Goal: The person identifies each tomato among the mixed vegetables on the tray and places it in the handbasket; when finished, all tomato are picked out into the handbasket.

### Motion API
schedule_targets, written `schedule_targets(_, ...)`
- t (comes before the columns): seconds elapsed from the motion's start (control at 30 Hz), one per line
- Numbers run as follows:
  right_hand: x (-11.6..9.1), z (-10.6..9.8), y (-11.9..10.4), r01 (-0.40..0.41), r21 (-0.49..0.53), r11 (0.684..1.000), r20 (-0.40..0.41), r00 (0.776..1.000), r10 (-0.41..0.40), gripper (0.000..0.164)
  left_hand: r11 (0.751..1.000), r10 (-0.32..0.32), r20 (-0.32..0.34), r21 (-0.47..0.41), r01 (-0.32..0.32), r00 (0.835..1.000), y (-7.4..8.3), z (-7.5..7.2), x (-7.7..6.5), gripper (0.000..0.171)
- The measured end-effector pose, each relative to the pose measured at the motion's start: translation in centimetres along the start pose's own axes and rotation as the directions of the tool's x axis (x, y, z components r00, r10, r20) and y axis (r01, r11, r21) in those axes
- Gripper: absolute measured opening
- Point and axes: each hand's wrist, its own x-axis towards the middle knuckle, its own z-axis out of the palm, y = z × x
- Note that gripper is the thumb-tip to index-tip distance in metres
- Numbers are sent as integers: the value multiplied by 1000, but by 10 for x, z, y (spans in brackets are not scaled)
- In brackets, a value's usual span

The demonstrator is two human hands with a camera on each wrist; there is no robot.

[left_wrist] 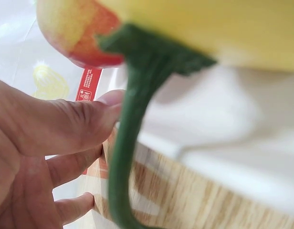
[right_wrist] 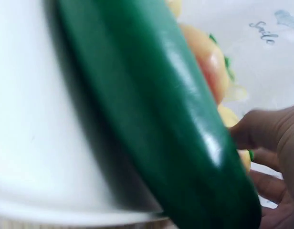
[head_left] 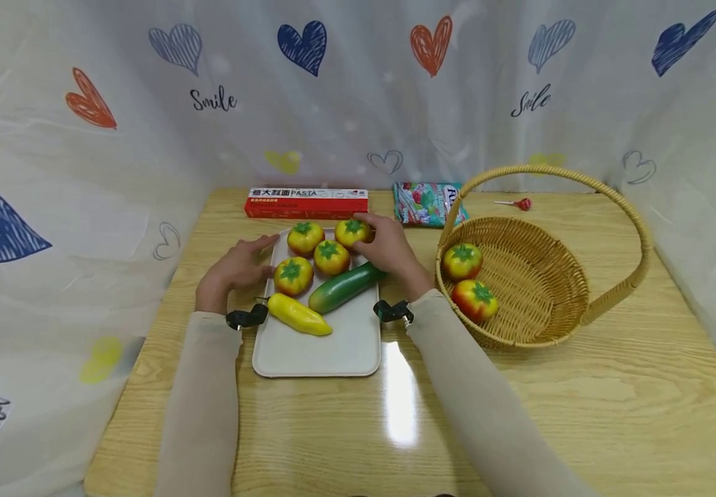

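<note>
My right hand (head_left: 390,247) holds a red-and-yellow tomato (head_left: 349,232) at the back right of the white tray (head_left: 317,355), fingers behind it and thumb in front. At the tray's left edge is my left hand (head_left: 237,268), fingers extended, its thumb close to another tomato (head_left: 293,276). Two more tomatoes, one at the back (head_left: 305,239) and one in the middle (head_left: 331,258), lie between the hands. A green cucumber (head_left: 344,288) slants under my right wrist. In front of the left hand lies a yellow pepper (head_left: 299,316), its green stem (left_wrist: 130,119) large in the left wrist view.
A wicker basket (head_left: 544,335) with a tall handle stands right of the tray, two tomatoes (head_left: 474,300) inside. Behind the tray lie a red pasta box (head_left: 306,204), a teal candy bag (head_left: 426,204) and a lollipop (head_left: 523,204). A printed curtain (head_left: 358,90) hangs behind the table.
</note>
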Motion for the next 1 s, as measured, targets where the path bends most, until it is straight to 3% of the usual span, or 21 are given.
schedule_targets(0.13, -3, 0, 1, -4, 0, 1000, -22, 1000, 4, 55, 1000, 14, -12, 15, -14, 1000, -1, 1, 1, 73)
schedule_targets(0.33, -17, -12, -13, -27, 112, 993, -44, 998, 32, 64, 999, 22, -5, 23, -22, 1000, -1, 1, 2, 73)
schedule_targets(0.47, -35, -28, -27, 20, 205, 979, -61, 998, -8, 63, 1000, 15, -3, 19, -15, 1000, -1, 1, 2, 74)
schedule_targets(0.63, -66, -53, -35, 78, 288, 954, -78, 995, -58, 60, 1000, 14, -4, 26, -14, 1000, 0, -1, 0, 74)
schedule_targets(0.77, -97, -80, -38, 66, 338, 939, -42, 998, -55, 58, 1000, 11, 1, 24, -11, 1000, 2, -2, 0, 73)
schedule_targets(0.9, -129, -107, -25, 88, 383, 920, -17, 996, -89, 57, 1000, 7, 7, 25, -8, 1000, 2, -2, 0, 73)
schedule_targets(1.0, -153, -126, -9, 100, 374, 922, -13, 995, -103, 58, 1000, 0, 12, 25, 0, 1000, 1, -1, 2, 74)
